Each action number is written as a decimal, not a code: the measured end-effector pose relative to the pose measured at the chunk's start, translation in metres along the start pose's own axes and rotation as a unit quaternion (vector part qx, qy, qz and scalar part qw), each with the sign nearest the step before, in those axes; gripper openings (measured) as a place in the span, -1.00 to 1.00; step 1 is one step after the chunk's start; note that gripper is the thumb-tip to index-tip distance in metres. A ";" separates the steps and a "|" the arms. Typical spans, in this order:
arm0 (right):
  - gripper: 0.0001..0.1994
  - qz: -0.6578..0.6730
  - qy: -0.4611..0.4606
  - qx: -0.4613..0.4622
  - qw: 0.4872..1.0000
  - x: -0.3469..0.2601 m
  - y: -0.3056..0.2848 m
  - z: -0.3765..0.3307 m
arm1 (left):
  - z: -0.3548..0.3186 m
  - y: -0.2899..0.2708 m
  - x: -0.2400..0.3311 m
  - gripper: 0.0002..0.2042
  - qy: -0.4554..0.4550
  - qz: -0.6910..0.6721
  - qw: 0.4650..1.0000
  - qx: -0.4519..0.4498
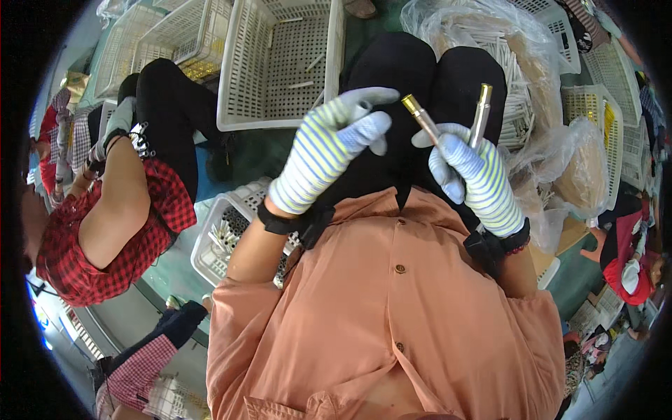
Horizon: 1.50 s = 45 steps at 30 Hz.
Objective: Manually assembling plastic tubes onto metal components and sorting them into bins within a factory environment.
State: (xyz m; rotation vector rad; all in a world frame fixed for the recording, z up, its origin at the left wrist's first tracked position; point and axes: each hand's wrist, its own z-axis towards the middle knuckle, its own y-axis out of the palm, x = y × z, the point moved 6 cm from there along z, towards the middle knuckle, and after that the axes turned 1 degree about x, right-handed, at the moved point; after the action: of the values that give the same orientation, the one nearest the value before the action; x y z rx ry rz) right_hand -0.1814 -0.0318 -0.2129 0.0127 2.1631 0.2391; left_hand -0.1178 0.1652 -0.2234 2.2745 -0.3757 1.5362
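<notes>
My left hand (324, 145), in a white glove with blue and yellow-green stripes, is raised above my lap with its fingers curled. Between thumb and fingers shows the round end of a small grey tube (362, 106); the rest of it is hidden. My right hand (470, 164), gloved alike, grips two slim tubes. One silvery-pink tube (422, 120) with a gold end leans up and left toward my left hand. The other gold-ended tube (481, 115) stands nearly upright between the fingers. The two tubes spread apart at their gold ends.
A white plastic crate (222, 84) with a few white sticks stands ahead on the left. Ahead on the right, a clear plastic bag (535, 77) holds many white sticks. A small white basket (203, 255) of short tubes is by my left elbow. A co-worker (115, 224) sits at left.
</notes>
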 end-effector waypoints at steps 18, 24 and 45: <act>-0.38 0.025 -0.148 0.170 0.974 0.001 -0.033 0.024 | 0.056 0.039 -0.025 -0.84 -0.023 -0.051 0.989 -0.136; -0.41 0.134 -0.290 0.203 0.926 -0.022 -0.028 0.055 | 0.048 0.055 -0.018 -0.83 0.040 -0.111 0.992 -0.044; -0.38 -0.169 -0.235 0.114 0.950 -0.008 -0.001 0.031 | 0.055 0.041 -0.022 -0.63 -0.019 -0.056 0.997 -0.048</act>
State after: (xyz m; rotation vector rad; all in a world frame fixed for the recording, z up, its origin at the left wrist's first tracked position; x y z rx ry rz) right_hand -0.1510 -0.0282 -0.2238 -0.1534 1.6714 -0.1971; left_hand -0.0972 0.1047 -0.2560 2.2131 -0.3210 1.3924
